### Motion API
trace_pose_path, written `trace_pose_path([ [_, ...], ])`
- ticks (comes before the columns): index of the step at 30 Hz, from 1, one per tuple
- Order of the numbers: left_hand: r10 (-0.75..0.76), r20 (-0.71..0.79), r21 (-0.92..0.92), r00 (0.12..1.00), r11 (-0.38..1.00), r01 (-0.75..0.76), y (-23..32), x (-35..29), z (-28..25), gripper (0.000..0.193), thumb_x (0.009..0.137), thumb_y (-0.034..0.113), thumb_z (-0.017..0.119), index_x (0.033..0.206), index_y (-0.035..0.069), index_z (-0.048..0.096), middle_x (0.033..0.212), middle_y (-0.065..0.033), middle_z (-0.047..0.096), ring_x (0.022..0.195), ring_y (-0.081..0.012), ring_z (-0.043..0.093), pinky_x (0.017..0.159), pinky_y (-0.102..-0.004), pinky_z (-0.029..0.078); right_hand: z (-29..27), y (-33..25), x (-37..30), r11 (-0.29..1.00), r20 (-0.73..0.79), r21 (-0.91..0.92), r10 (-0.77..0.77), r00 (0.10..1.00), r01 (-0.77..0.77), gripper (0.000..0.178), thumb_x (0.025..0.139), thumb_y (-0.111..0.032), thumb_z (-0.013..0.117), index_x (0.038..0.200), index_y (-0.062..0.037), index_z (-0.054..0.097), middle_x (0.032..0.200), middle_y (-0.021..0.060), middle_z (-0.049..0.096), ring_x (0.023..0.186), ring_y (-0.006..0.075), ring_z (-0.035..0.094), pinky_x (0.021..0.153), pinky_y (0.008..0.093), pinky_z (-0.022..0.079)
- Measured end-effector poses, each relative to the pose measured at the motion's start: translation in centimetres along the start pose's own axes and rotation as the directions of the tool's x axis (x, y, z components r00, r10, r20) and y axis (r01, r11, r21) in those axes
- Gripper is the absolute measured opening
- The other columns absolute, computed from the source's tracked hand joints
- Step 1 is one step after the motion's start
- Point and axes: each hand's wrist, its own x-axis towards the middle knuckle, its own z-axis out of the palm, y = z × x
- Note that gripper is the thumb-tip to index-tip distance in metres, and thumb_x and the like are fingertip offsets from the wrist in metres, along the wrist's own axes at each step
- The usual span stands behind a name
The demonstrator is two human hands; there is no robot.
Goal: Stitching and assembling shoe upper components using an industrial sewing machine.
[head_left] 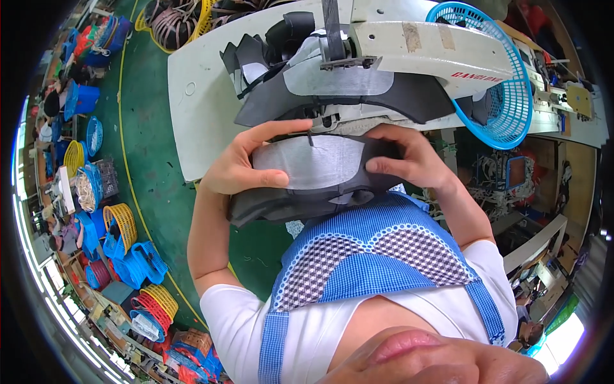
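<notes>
My left hand (231,165) grips the left end of a curved black piece with a silver-grey panel (326,163). Its thumb presses on the panel, and its index finger stretches along the far edge. At the other end my right hand (419,155) is closed round the same piece, thumb on the near face. The piece is bent and held at the near edge of a white sewing machine (435,54), against a small dark metal part. Just beyond, a similar black-and-grey piece (268,102) is draped over the machine bed, below the machine's head.
More dark cut pieces (246,61) lie on the white table (192,121) at the left. A blue mesh basket (521,105) hangs at the right with pieces inside. Yellow baskets (206,16) stand at the back. Stacked baskets (121,224) line the green floor (150,128).
</notes>
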Motion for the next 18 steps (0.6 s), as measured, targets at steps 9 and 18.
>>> trace_pose_path([
  [9,0.045,-0.049,0.146,0.998,0.989,-0.038,3.1,-0.5,1.8,0.055,0.067,0.012,0.080,0.113,0.003,0.051,0.101,-0.0031,0.057,0.085,-0.0082,0.056,0.073,-0.0231,0.046,0.0,-4.8,-1.6,0.781,-0.079,-0.571,-0.361,0.929,0.254,0.033,0.065,0.000,0.074,0.095,0.0005,0.063,0.091,0.0109,0.062,0.086,0.0224,0.061,0.074,0.0279,0.047],
  [18,0.022,0.174,0.245,0.984,0.967,-0.065,1.5,-1.1,0.6,0.057,0.065,0.002,0.079,0.115,0.002,0.051,0.099,-0.0027,0.059,0.090,-0.0088,0.056,0.079,-0.0265,0.046,-1.6,-6.4,-2.9,0.979,-0.242,-0.140,-0.176,0.954,0.146,0.020,0.068,0.007,0.070,0.086,0.0025,0.063,0.079,0.0025,0.063,0.069,0.0071,0.055,0.065,0.0199,0.045],
])
